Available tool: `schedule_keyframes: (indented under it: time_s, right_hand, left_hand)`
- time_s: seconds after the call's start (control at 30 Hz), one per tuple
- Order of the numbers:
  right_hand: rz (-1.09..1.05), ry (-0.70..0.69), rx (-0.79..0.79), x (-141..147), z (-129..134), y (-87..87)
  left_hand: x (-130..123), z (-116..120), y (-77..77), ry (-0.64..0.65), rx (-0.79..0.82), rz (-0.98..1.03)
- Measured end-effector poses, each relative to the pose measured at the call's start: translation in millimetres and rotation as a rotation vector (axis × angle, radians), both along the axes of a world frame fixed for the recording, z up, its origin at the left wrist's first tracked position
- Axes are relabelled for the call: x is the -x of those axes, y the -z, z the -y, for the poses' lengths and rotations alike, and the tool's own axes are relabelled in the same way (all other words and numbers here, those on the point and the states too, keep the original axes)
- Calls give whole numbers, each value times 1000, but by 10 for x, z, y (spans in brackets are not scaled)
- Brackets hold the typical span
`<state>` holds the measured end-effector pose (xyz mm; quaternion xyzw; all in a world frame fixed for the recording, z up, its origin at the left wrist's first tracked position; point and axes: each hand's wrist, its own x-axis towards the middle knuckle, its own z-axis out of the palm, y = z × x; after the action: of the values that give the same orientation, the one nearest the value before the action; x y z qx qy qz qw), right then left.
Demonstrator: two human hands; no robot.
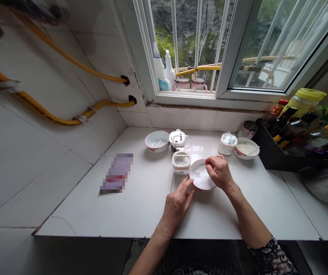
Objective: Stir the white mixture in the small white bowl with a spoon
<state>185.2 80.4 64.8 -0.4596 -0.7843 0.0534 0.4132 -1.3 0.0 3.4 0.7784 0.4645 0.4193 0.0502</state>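
A white bowl with a red rim stands near the middle of the counter, with white contents inside. My right hand is closed round the handle of a small white spoon, whose head is inside the bowl. The fingers of my left hand touch the bowl's left rim, spread a little and not wrapped round it. Just behind and left of the bowl sits a square clear jar with a white frame lid. Behind that is another lidded jar with dark contents.
An empty-looking bowl holds a spoon at the back left. At the right are a lidded jar, a bowl of white food and a black box of bottles. A blurred purple packet lies left on the counter.
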Motion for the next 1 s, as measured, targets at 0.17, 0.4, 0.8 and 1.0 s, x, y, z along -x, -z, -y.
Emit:
schedule_keyframes:
  time_s: [0.17,0.4,0.8,1.0]
  right_hand:
    - [-253,68,230,1,-4,-22]
    - [-688,74,555,-73,-71,-54]
    - [-896,55,619,-86,-123,-83]
    - [-870,20,464,124,-73,-87]
  left_hand:
    - [-3,3,4,2,1,7]
    - [8,-1,18,0,6,-2]
    - [-6,-2,26,-16,26,-4]
    - [-10,-3,24,-14,18,2]
